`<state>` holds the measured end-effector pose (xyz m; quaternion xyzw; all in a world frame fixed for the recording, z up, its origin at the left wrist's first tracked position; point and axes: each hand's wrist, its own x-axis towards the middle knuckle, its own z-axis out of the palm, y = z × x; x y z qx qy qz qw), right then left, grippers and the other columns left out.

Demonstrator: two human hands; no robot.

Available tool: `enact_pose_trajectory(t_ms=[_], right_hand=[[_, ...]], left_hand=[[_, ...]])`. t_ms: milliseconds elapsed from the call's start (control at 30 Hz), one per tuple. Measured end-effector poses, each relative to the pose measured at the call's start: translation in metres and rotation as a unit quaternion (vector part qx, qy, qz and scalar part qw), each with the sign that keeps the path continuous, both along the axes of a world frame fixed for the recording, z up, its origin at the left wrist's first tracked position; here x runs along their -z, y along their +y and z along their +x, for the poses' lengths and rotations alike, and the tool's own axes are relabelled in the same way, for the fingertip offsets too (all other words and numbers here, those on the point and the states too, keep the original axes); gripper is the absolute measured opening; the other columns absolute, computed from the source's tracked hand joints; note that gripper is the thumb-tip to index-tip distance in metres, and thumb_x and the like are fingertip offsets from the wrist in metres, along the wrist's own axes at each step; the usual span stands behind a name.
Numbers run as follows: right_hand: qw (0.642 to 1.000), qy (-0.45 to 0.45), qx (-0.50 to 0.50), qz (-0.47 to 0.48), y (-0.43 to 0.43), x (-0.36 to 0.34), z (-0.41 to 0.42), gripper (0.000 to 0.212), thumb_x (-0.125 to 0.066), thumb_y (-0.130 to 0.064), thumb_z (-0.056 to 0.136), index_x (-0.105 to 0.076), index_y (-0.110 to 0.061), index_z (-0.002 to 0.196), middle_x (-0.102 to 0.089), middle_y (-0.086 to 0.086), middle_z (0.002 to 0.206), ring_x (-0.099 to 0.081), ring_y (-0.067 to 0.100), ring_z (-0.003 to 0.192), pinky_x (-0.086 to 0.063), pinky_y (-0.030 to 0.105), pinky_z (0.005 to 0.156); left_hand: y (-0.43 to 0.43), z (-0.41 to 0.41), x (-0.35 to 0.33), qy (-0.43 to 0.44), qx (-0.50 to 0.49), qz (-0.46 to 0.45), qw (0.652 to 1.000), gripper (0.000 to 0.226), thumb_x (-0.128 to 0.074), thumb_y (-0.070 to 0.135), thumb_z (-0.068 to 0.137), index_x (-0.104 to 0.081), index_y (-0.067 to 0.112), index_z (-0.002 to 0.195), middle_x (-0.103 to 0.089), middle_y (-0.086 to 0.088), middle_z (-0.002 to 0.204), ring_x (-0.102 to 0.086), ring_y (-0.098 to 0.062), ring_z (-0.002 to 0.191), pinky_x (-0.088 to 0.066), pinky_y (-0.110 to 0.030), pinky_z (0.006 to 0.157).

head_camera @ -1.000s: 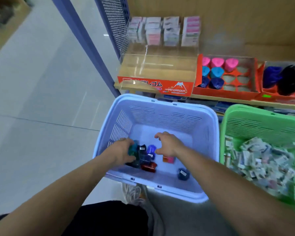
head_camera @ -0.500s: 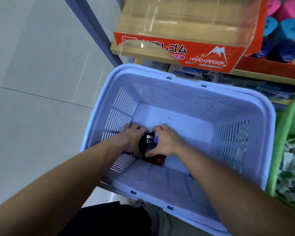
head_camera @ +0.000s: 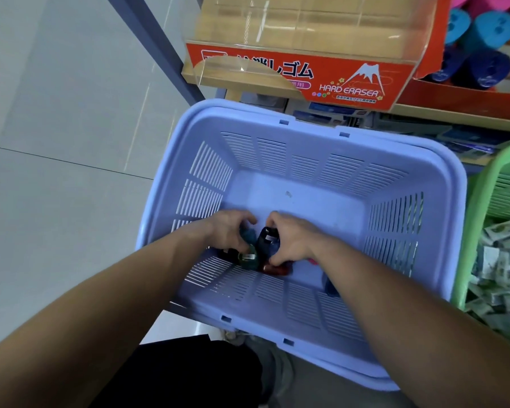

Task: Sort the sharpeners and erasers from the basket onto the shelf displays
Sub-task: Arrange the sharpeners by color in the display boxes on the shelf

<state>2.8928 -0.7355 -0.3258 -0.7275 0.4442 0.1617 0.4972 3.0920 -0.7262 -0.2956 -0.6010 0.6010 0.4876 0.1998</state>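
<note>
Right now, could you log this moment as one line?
left hand: grips teal sharpener; right hand: grips dark sharpener; where: blue basket

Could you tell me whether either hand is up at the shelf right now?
No, the left hand and the right hand are both down inside the blue basket, gripping sharpeners on its floor.
</note>
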Motion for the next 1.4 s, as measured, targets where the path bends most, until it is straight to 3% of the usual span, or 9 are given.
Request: enact_pose_trajectory(t_ms=[67, 200, 400, 700, 867, 1000, 1200, 1333, 1400], right_hand=[[1.0, -0.004, 0.006, -0.011, 0.001, -0.002, -0.004, 0.077, -0.087, -0.035, 0.063, -0.044, -0.028, 0.126, -0.053, -0.007, 0.123, -0.055, 0.019, 0.106, -0.039, 0.023, 0.059], [1.0, -0.016, -0.009, -0.024, 0.006, 0.0, 0.002, 0.074, -0.089, -0.044, 0.06, -0.053, -0.038, 0.124, -0.057, -0.002, 0.115, -0.055, 0.021, 0.107, -0.049, 0.034, 0.089], [0.999, -0.018, 0.018, -0.036, 0.008, 0.001, -0.002, 0.064, -0.09, -0.049, 0.059, -0.05, -0.033, 0.106, -0.061, -0.006, 0.106, -0.057, 0.021, 0.097, -0.049, 0.035, 0.082], [0.991, -0.05, 0.115, -0.039, 0.02, -0.001, -0.007, 0.053, -0.083, -0.049, 0.069, -0.046, -0.034, 0.103, -0.054, -0.007, 0.107, -0.055, 0.018, 0.097, -0.05, 0.039, 0.085], [0.985, -0.053, 0.164, -0.021, 0.022, -0.003, -0.01, 0.053, -0.087, -0.046, 0.068, -0.048, -0.03, 0.1, -0.059, -0.007, 0.1, -0.058, 0.017, 0.091, -0.052, 0.038, 0.08], [0.974, -0.027, 0.223, -0.024, 0.017, -0.002, -0.016, 0.032, -0.076, -0.042, 0.083, -0.05, -0.029, 0.096, -0.062, -0.005, 0.097, -0.06, 0.021, 0.087, -0.053, 0.038, 0.076], [0.921, -0.057, 0.381, -0.052, -0.017, -0.024, -0.014, 0.018, -0.062, -0.034, 0.096, -0.067, -0.026, 0.111, -0.07, -0.001, 0.114, -0.063, 0.022, 0.103, -0.05, 0.033, 0.09], [0.847, -0.166, 0.504, 0.034, -0.037, -0.078, -0.002, 0.016, -0.057, -0.024, 0.101, -0.061, -0.017, 0.115, -0.065, 0.002, 0.098, -0.068, 0.022, 0.065, -0.057, 0.035, 0.062], [0.842, -0.201, 0.499, 0.037, -0.035, -0.111, -0.003, 0.017, -0.06, -0.02, 0.1, -0.062, -0.014, 0.117, -0.065, 0.004, 0.099, -0.064, 0.02, 0.06, -0.056, 0.032, 0.059]], left_hand=[[0.003, 0.002, 0.002, 0.016, 0.001, 0.014, 1.0, 0.068, -0.087, 0.017, 0.074, -0.056, 0.022, 0.134, -0.059, -0.005, 0.127, -0.061, -0.021, 0.109, -0.051, -0.032, 0.097], [0.013, -0.001, 0.003, 0.016, 0.026, 0.036, 0.999, 0.071, -0.093, 0.028, 0.064, -0.053, 0.028, 0.123, -0.04, 0.002, 0.125, -0.052, -0.017, 0.113, -0.044, -0.03, 0.104], [0.022, -0.009, 0.006, 0.002, 0.043, 0.023, 0.999, 0.058, -0.095, 0.033, 0.058, -0.047, 0.03, 0.09, -0.061, 0.0, 0.108, -0.059, -0.021, 0.095, -0.049, -0.032, 0.08], [0.029, -0.012, 0.005, 0.039, 0.004, 0.028, 0.999, 0.048, -0.09, 0.023, 0.067, -0.055, 0.03, 0.1, -0.066, 0.007, 0.106, -0.064, -0.018, 0.101, -0.052, -0.032, 0.093], [0.033, -0.018, 0.002, 0.046, -0.023, 0.047, 0.998, 0.058, -0.093, 0.026, 0.065, -0.054, 0.027, 0.107, -0.066, 0.009, 0.104, -0.063, -0.014, 0.098, -0.049, -0.024, 0.086], [0.032, -0.019, -0.001, 0.052, -0.039, 0.051, 0.997, 0.064, -0.093, 0.032, 0.066, -0.057, 0.027, 0.118, -0.063, 0.008, 0.111, -0.061, -0.014, 0.103, -0.046, -0.022, 0.087], [-0.002, -0.019, -0.025, 0.08, -0.168, -0.037, 0.982, 0.058, -0.091, 0.042, 0.045, -0.07, 0.02, 0.095, -0.073, 0.003, 0.086, -0.068, -0.017, 0.083, -0.053, -0.029, 0.081], [-0.018, -0.023, -0.068, 0.098, -0.229, -0.101, 0.963, 0.061, -0.094, 0.027, 0.05, -0.065, 0.007, 0.1, -0.069, 0.0, 0.083, -0.064, -0.017, 0.075, -0.054, -0.027, 0.08], [-0.021, -0.025, -0.095, 0.116, -0.23, -0.127, 0.958, 0.064, -0.091, 0.035, 0.047, -0.064, 0.012, 0.1, -0.072, -0.001, 0.086, -0.068, -0.015, 0.077, -0.057, -0.033, 0.085]])
